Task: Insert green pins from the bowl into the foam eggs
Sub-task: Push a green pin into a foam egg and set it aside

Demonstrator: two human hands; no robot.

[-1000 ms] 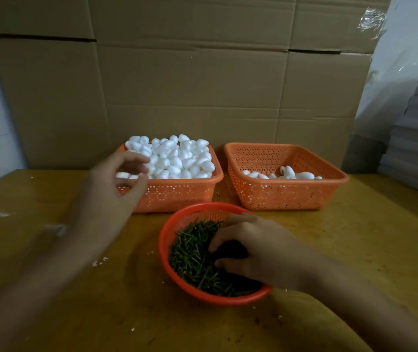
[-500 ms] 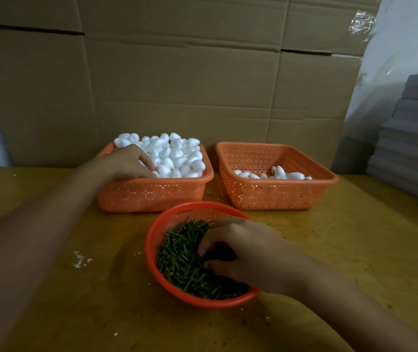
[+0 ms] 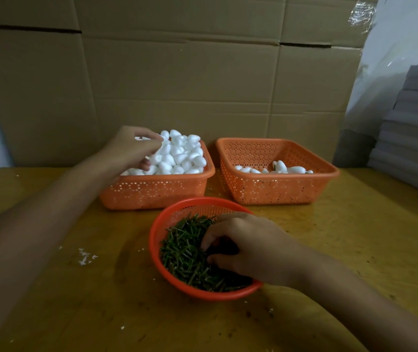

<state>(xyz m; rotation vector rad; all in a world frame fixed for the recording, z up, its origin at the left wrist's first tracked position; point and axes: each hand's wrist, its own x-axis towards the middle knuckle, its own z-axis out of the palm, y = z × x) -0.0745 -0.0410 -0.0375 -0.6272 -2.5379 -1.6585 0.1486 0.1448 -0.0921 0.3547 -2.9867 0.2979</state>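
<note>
I see my right hand (image 3: 251, 250) sunk with curled fingers into the green pins (image 3: 182, 252) in the red bowl (image 3: 157, 229), grasp not discernible, while my left hand (image 3: 129, 148) grips foam eggs (image 3: 185, 156) heaped in the left orange basket (image 3: 157, 191), beside the right basket (image 3: 274, 191) holding a few eggs, all on the table (image 3: 342, 237).

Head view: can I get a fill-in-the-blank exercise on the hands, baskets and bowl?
1. The left hand grips white ____ in the left basket.
2. The right hand digs in the bowl of ____ pins.
3. The right basket holds far ____ eggs than the left basket.
4. Behind the baskets stand ____ boxes.
Missing words: eggs; green; fewer; cardboard.
</note>
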